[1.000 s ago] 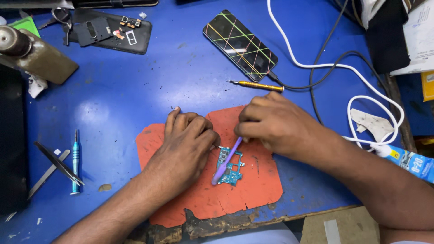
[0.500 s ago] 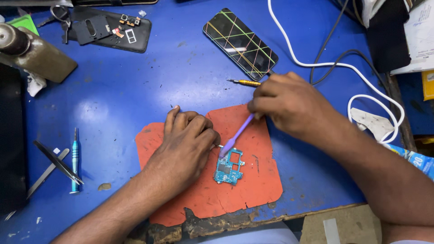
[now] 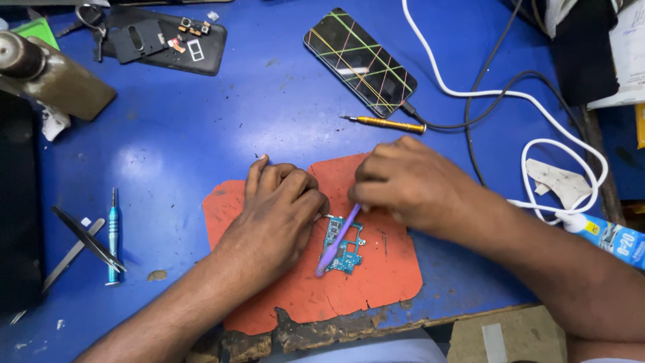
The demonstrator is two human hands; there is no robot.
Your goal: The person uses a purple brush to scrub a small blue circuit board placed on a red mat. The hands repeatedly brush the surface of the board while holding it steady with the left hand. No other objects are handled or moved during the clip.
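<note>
Near the worktop's front edge, the right hand (image 3: 410, 185) holds a purple stick (image 3: 338, 239) in a narrow grip over the circuit board (image 3: 342, 245); the left hand (image 3: 279, 208) pins that board to the orange mat (image 3: 376, 282), fingers curled.

The left hand (image 3: 279, 208) covers the circuit board's (image 3: 341, 247) left edge; its fingers' grip there stays hidden. The glue tube (image 3: 615, 236) runs off the right edge.

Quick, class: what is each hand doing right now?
Left hand: closed, fingers pinning the circuit board.
Right hand: closed, holding the purple tool.
</note>
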